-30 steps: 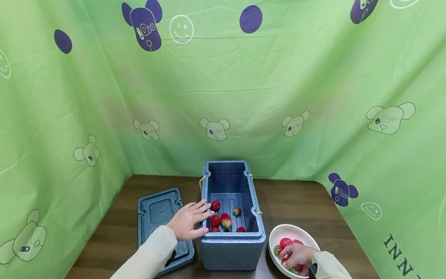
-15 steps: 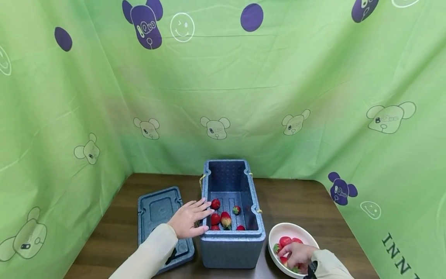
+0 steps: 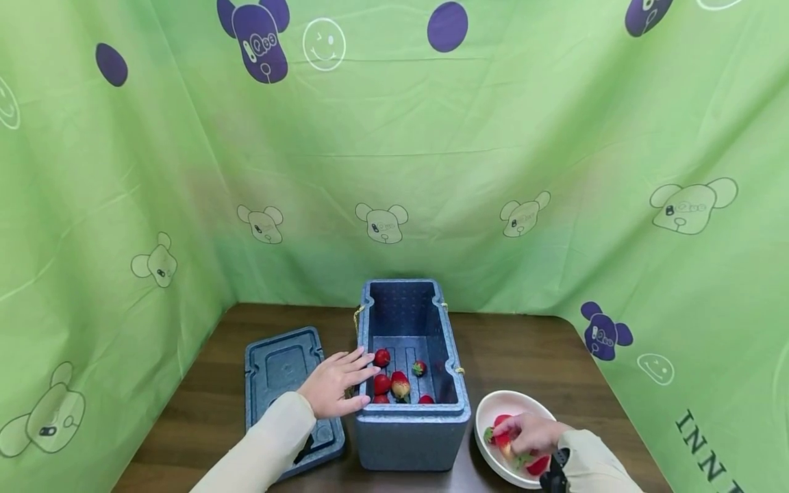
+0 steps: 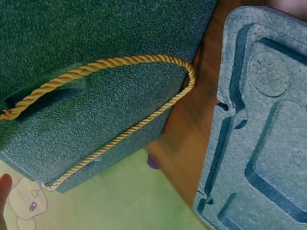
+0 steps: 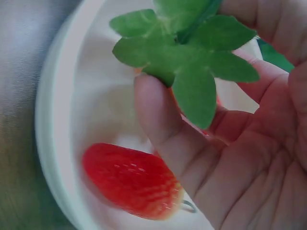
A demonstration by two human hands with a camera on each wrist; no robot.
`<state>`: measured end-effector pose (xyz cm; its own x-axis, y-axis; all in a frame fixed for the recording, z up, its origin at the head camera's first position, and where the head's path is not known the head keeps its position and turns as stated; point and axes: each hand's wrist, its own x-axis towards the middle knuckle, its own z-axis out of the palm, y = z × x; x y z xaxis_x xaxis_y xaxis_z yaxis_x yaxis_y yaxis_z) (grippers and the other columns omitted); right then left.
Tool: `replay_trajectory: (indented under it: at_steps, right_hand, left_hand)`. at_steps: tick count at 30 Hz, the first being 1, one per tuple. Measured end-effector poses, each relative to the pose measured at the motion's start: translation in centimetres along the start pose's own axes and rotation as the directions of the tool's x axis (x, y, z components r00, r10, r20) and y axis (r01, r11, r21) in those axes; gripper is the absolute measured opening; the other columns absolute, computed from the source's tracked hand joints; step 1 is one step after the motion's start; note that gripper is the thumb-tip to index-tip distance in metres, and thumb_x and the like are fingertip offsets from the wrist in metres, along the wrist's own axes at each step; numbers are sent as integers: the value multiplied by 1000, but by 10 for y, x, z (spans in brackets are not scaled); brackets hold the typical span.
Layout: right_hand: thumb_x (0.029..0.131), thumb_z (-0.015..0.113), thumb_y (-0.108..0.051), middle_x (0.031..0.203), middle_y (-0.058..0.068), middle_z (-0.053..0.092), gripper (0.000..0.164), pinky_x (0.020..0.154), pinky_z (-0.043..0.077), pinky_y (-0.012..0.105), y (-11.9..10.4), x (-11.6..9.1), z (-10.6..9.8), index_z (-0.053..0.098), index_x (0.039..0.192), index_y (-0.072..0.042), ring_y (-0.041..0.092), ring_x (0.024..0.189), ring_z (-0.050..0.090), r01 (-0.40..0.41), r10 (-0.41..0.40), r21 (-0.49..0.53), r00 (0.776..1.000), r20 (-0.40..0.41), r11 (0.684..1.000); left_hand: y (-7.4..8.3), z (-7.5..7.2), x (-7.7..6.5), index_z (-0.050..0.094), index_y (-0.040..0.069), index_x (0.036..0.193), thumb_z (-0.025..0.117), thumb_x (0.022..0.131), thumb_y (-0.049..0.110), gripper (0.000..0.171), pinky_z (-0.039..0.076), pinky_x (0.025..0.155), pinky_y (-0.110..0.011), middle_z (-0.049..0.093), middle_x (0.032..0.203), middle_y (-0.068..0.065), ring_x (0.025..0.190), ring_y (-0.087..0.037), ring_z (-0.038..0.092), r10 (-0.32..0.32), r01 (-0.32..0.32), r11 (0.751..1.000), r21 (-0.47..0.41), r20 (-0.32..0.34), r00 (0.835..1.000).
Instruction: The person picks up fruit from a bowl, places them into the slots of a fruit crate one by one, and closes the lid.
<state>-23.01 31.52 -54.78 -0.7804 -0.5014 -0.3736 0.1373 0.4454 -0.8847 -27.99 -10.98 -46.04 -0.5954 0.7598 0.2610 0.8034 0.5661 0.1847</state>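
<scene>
My right hand (image 3: pixel 535 433) is in the white bowl (image 3: pixel 518 402), pinching a strawberry between thumb and fingers. In the right wrist view its green leafy cap (image 5: pixel 194 72) faces the camera and hides most of the red fruit. Another strawberry (image 5: pixel 132 182) lies below the thumb in that view. With fingers spread, my left hand (image 3: pixel 335 387) rests on the left rim of the blue foam box (image 3: pixel 413 441). Inside the box, several strawberries lie on the floor, among them a red-and-pale strawberry (image 3: pixel 400 387).
A blue foam lid (image 3: pixel 280 370) lies left of the box, partly under my left forearm. A twisted gold rope (image 4: pixel 129 61) loops from the box's side. Green printed cloth (image 3: pixel 394 137) hangs around the wooden table (image 3: pixel 511 349).
My right hand, earlier with its fingers down among the strawberries, has risen a little in the bowl with one strawberry pinched. The left hand stays on the box rim.
</scene>
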Motion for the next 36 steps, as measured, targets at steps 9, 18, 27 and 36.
replay_trajectory:
  at_steps: [9,18,27,36]
  right_hand:
    - [69,54,4,101,10,59,60,64,53,30,-30,0,-25,40,124,23,19,82,58,46,-44,66,999,-33,997]
    - [76,61,2,103,11,60,55,72,54,36,-73,0,-47,45,125,18,23,89,59,58,-62,-47,993,-98,997]
    - [77,63,0,111,18,58,57,72,53,36,-106,0,-64,45,128,17,24,91,55,93,-109,-152,989,-100,984]
    - [80,63,-4,114,19,58,57,65,48,28,-144,19,-72,44,130,15,21,88,53,138,-160,-205,982,-97,969]
  left_hand:
    - [-2,-1,0,58,14,134,56,89,37,51,36,104,-49,50,141,-6,135,-27,40,6,-6,1000,-6,-10,1000]
    - [-1,-2,0,59,14,134,55,90,38,50,36,104,-49,50,141,-6,134,-27,41,9,-9,1000,-13,-9,1000]
    - [-1,-3,0,59,14,134,55,89,36,50,36,104,-49,50,141,-6,134,-27,41,8,-8,1000,-13,2,1000]
    - [-1,-1,0,59,14,133,57,89,35,49,38,103,-49,51,140,-7,133,-28,42,28,-29,1000,-5,-19,999]
